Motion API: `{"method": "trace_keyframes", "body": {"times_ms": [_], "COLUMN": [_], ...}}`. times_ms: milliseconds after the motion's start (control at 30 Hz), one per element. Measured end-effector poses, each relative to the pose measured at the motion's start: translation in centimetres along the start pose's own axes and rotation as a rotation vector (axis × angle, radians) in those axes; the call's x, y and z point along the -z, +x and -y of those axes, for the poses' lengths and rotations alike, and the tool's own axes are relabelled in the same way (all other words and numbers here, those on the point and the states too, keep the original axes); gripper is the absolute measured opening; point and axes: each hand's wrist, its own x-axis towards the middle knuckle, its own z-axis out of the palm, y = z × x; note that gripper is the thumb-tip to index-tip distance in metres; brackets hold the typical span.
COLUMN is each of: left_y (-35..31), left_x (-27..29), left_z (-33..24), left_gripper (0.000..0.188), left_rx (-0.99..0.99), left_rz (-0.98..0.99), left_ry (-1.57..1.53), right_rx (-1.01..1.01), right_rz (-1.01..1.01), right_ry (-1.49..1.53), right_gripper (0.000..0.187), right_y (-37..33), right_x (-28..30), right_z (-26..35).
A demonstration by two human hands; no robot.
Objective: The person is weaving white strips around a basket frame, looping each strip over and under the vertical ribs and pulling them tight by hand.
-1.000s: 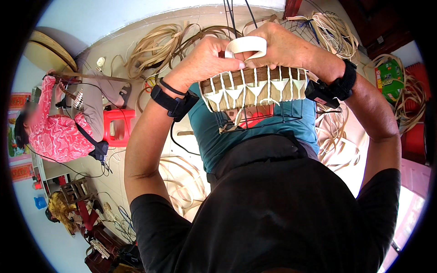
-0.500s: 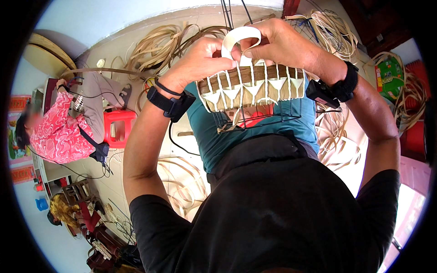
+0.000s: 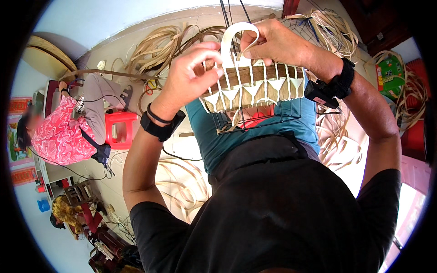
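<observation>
A half-woven basket [image 3: 260,73] on a black wire frame rests on my lap, its brown band crossed by white strips folded into triangles. A pale flat strip [image 3: 231,34] arches up in a loop above its far edge. My right hand [image 3: 278,44] pinches one end of this strip between thumb and fingers. On the other side of the loop, my left hand [image 3: 195,73] has its thumb and fingers apart, close to the white strips at the basket's left end. Its fingertips appear to hold nothing.
Coiled brown strips [image 3: 157,48] lie on the floor beyond my left hand, with paler coils [image 3: 334,34] at the far right. Loose strips [image 3: 182,182] spread beside my legs. To the left a person in a pink patterned top [image 3: 63,139] sits near a red stool [image 3: 120,130].
My left hand has let go of the strip, moved slightly left and spread its fingers. The loop stands a little taller, while my right hand keeps its pinch.
</observation>
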Motion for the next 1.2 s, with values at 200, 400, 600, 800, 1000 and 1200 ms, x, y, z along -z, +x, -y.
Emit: {"method": "trace_keyframes", "body": {"times_ms": [200, 400, 600, 800, 1000, 1200], "left_y": [-0.2, 0.4, 1.0, 1.5, 1.5, 1.1], "left_x": [-1.2, -1.4, -1.2, -0.9, -1.2, -1.6], "left_z": [-1.7, -2.0, -2.7, -2.2, -2.1, -2.4], "left_gripper": [0.018, 0.015, 0.011, 0.009, 0.007, 0.006], "left_rx": [0.023, -0.074, 0.011, 0.032, 0.052, 0.011], "left_rz": [0.06, 0.099, 0.162, 0.226, 0.222, 0.202], "left_ry": [0.103, 0.233, 0.234, 0.205, 0.163, 0.195], "right_rx": [-0.016, -0.019, -0.031, -0.048, -0.083, -0.063], "right_rz": [0.05, 0.081, 0.083, 0.09, 0.066, 0.054], "right_ry": [0.033, 0.066, 0.075, 0.076, -0.08, -0.217], "right_gripper": [0.015, 0.016, 0.015, 0.013, 0.015, 0.014], "right_y": [0.2, 0.1, 0.1, 0.3, 0.8, 1.2], "right_x": [0.1, 0.3, 0.3, 0.3, 0.4, 0.3], "right_z": [0.2, 0.2, 0.1, 0.3, 0.8, 0.2]}}
